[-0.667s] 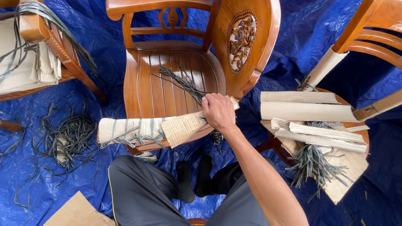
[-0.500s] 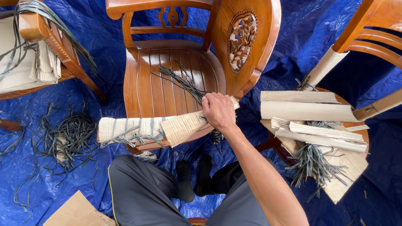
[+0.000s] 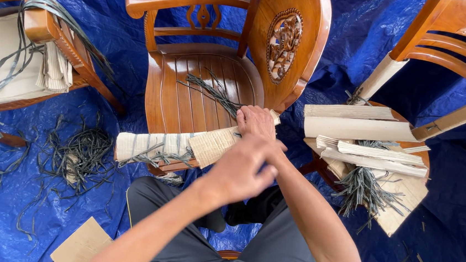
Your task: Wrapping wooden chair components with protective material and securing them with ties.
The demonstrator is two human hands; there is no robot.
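Resting on the front right corner of the centre chair's seat (image 3: 191, 97), the right hand (image 3: 256, 122) presses down on the near end of a corrugated cardboard wrap (image 3: 179, 146) that sheathes the seat's front rail. The fingers lie flat and close together over the card; whether they pinch an edge or only pin it cannot be told. Left hand (image 3: 238, 173) hovers just in front of that same corner, blurred, loosely curled, holding nothing that shows. The wrap's long axis runs along the front rail, from the right hand out to the seat's left corner, so the free length lies to the left of both hands; the right hand is the one on it, the left hand just short of it. Dark strapping strips (image 3: 156, 155) cross the wrap near its middle, and a loose bunch of strips (image 3: 214, 93) lies on the seat slats behind the right hand. Open room: the blue tarp (image 3: 362, 41) in front of the seat's left corner carries a tangle of cut strips (image 3: 76, 154) and a flat cardboard piece (image 3: 83, 244). Right of the seat, close by, a second chair holds stacked cardboard sleeves (image 3: 363, 127), so clearance there is tight. Left of the seat, well apart, a third chair (image 3: 7, 46) with strips draped over its arm.
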